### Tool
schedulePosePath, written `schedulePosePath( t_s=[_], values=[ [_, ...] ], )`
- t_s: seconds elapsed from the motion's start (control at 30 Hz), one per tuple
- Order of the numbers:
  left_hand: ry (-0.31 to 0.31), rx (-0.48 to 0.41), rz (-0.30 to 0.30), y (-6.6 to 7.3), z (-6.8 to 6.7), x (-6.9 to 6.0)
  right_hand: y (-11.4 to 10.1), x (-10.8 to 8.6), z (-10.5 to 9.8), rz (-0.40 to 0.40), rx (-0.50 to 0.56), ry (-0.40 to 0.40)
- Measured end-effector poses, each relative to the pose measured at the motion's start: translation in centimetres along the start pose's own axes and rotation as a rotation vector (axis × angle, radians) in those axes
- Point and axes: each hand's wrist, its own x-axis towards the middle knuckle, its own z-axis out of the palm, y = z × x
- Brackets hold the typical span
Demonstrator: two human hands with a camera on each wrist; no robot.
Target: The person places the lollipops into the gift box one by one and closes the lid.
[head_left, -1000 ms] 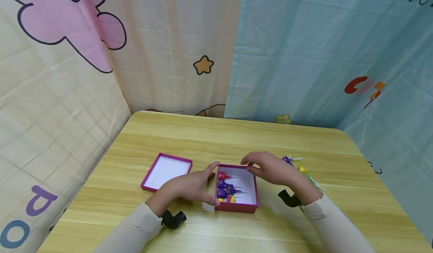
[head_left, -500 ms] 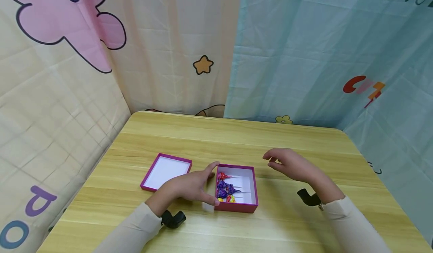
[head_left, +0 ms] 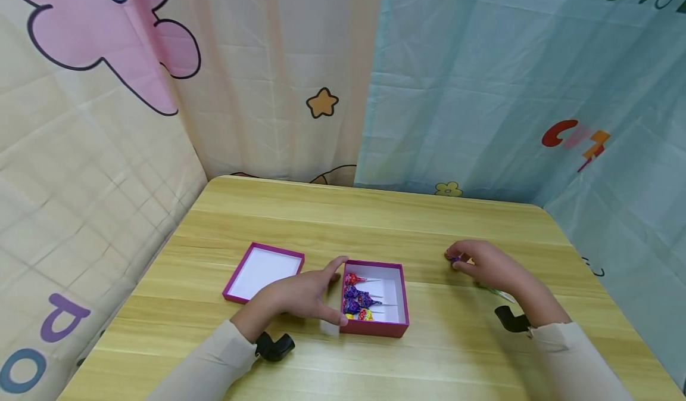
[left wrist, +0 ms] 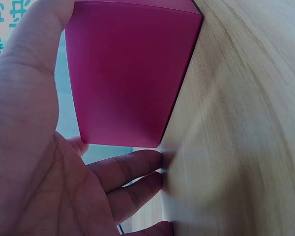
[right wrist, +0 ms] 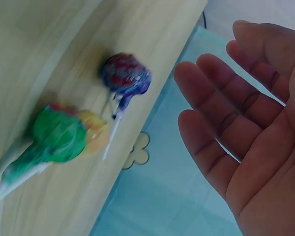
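An uncovered magenta box (head_left: pixel 375 329) holds several wrapped lollipops (head_left: pixel 351 293), red, purple and yellow, along its left part. My left hand (head_left: pixel 302 294) grips its left side, thumb at the front corner and index finger at the back one. In the left wrist view this hand (left wrist: pixel 44 123) spans the box wall (left wrist: pixel 132 73). To the right of the box, my right hand (head_left: pixel 490 267) hovers over a purple lollipop (head_left: pixel 455 260). The right wrist view has that hand (right wrist: pixel 255 118) with relaxed, empty fingers, apart from the purple lollipop (right wrist: pixel 126 73) and a green one (right wrist: pixel 59 132).
The box's lid (head_left: pixel 265 272), white inside with a magenta rim, lies left of the box, partly behind my left hand. A yellow-orange wrapped lollipop (right wrist: pixel 95 130) lies beside the green one. Printed curtains stand behind the wooden table (head_left: pixel 321 210).
My right hand has moved right, from the box's back right corner to the loose lollipops, which it now partly covers. My left hand and the box have stayed in place.
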Motion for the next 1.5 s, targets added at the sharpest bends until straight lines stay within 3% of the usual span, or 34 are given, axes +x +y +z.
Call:
schedulePosePath(
  t_s=[0.13,0.4,0.7,1.13,1.5],
  values=[
    [-0.002,0.003,0.001,0.0,0.0,0.0,1.0,-0.9,0.0,0.044,0.012,0.002],
    [-0.001,0.004,0.007,-0.1,0.0,0.0,2.7,-2.3,0.0,0.036,-0.08,0.036],
    [-0.004,0.0,0.004,0.0,-0.1,0.0,4.2,-3.7,0.3,0.05,-0.102,0.045],
    [-0.005,-0.004,0.002,-0.1,0.0,0.0,5.0,-4.2,1.2,0.106,-0.109,0.034],
    [-0.007,-0.01,0.004,0.0,-0.1,-0.1,5.5,-4.2,2.0,0.108,-0.108,0.044]
  ],
)
